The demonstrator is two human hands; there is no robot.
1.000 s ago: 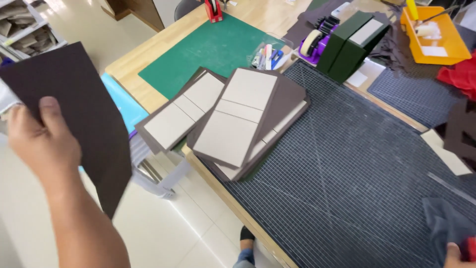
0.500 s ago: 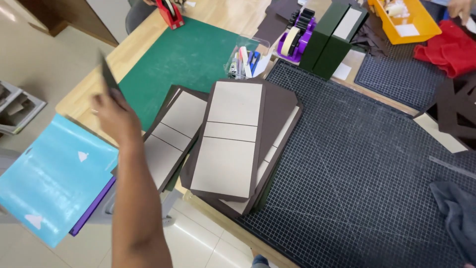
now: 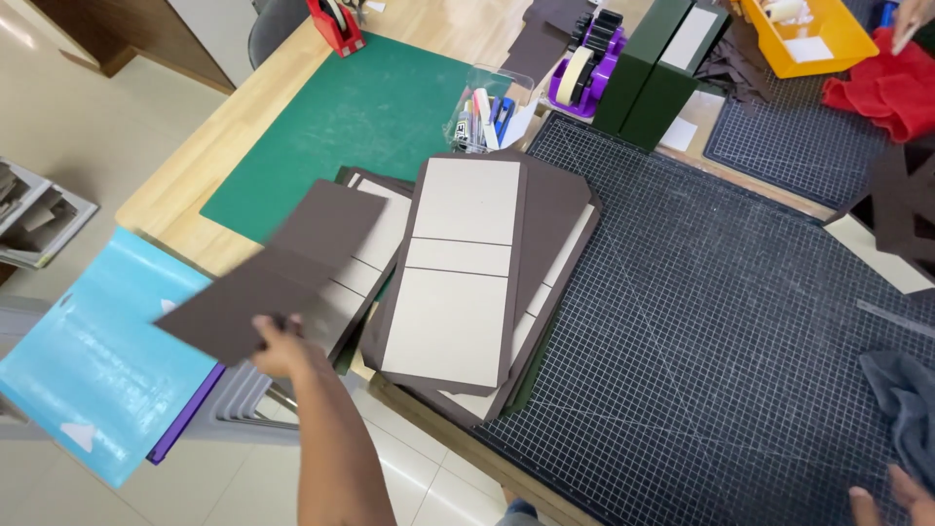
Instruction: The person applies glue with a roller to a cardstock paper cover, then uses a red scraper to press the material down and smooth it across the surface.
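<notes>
A pale blue rectangular package (image 3: 93, 365) with small white triangle marks lies down-left of the grip, off the table edge, with a purple edge (image 3: 185, 414) showing under it. The left hand (image 3: 278, 346) pinches the near edge of a dark brown board sheet (image 3: 282, 268), thumb on top, fingers underneath; the sheet reaches up and away from the hand, tilted over the left stack of brown covers with grey panels (image 3: 365, 258), which lies just beyond the grip. Right of it, overlapping, sits a second stack (image 3: 467, 278) topped by a cover with three pale grey panels. Both stacks rest partly on the black gridded cutting mat (image 3: 711, 321), which spreads far to the right. Beyond the sheet lies a green cutting mat (image 3: 360, 122), with a clear pen holder (image 3: 482, 117), a purple tape dispenser (image 3: 584, 73) and dark green boxes (image 3: 662, 63) farther off. The right hand (image 3: 891, 497) shows only fingertips at the bottom right corner near a grey cloth (image 3: 901, 404); whether it is spread or closed cannot be told.
</notes>
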